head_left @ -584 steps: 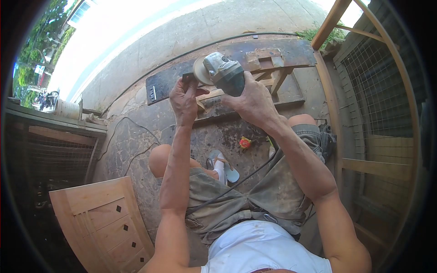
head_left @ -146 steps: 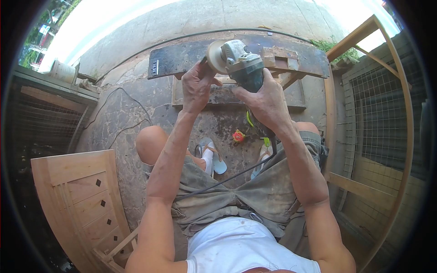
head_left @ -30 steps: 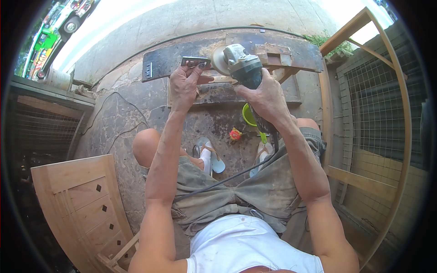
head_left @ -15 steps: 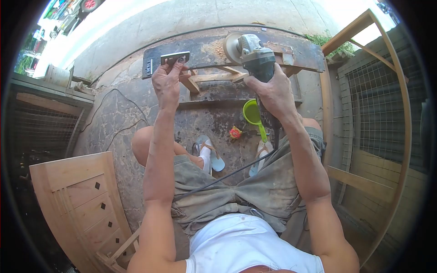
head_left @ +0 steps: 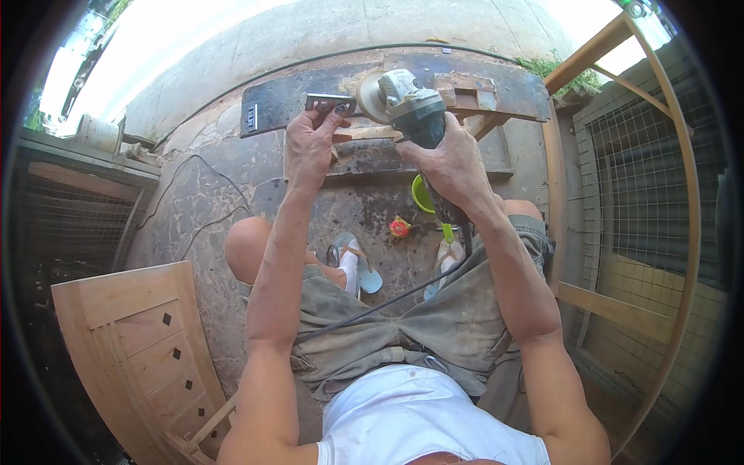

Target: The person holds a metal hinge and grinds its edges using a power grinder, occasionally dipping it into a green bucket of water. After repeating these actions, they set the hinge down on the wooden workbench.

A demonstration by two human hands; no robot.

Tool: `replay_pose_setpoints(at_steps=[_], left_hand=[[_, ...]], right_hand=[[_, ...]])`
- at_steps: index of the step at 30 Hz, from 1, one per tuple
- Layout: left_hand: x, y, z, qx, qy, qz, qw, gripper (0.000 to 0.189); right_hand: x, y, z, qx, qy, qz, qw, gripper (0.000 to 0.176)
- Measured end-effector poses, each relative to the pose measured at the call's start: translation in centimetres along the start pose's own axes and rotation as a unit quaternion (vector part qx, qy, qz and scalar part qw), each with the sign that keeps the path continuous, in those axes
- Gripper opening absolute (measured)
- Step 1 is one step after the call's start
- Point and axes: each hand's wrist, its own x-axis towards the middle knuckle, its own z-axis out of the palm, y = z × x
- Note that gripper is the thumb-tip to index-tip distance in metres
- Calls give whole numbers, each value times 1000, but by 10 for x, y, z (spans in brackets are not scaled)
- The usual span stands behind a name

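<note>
My right hand [head_left: 446, 159] is wrapped round the body of an angle grinder [head_left: 416, 108] above a dark wooden bench [head_left: 271, 97]. Its round disc [head_left: 371, 98] faces left. Pinched between the thumb and fingers of my left hand [head_left: 311, 147] is a small flat metal plate [head_left: 332, 100], dark with a pale edge. The plate's right end is right at the disc's rim in this view. The grinder's black cord [head_left: 380, 306] runs down across my lap.
On the ground lie a green dipper [head_left: 422, 194], partly hidden by my right arm, and a red tape measure [head_left: 399, 227]. A carved wooden panel [head_left: 136, 333] leans at left; a tall wooden frame [head_left: 692, 225] stands at right. Another cord [head_left: 221, 170] trails left.
My left hand has moved right with the metal plate, and my right hand has brought the grinder left and slightly down. The gap between plate and disc has closed.
</note>
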Motion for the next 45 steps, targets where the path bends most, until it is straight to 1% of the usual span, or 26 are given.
replay_pose_setpoints(at_steps=[10, 16, 18, 22, 28, 30, 33, 36, 45], left_hand=[[-4, 4, 3, 11, -16, 6, 1000, 26], [-5, -8, 11, 65, -32, 36, 997, 25], [-6, -9, 14, 96, -42, 28, 994, 25], [-12, -2, 21, 131, -63, 20, 989, 26], [-7, -13, 20, 86, -60, 59, 993, 27], [-4, -13, 17, 82, -45, 49, 994, 27], [-2, -12, 15, 89, -37, 57, 994, 27], [-5, -12, 16, 102, -45, 66, 992, 28], [-5, -11, 14, 75, -40, 62, 994, 28]], right_hand=[[0, -4, -1, -12, 0, 8, 1000, 70], [0, -4, 3, 1, 4, -12, 1000, 68], [-2, -6, 3, 4, 3, -19, 1000, 68], [-4, -11, 3, 28, -13, -6, 1000, 66], [-6, -15, 1, 20, -19, 2, 1000, 65], [-6, -14, 0, 11, -19, 7, 1000, 65], [-5, -9, 2, 15, -5, -27, 1000, 67], [-7, -14, 0, 35, -22, 4, 999, 63], [-6, -15, 2, 26, -15, 4, 1000, 66]])
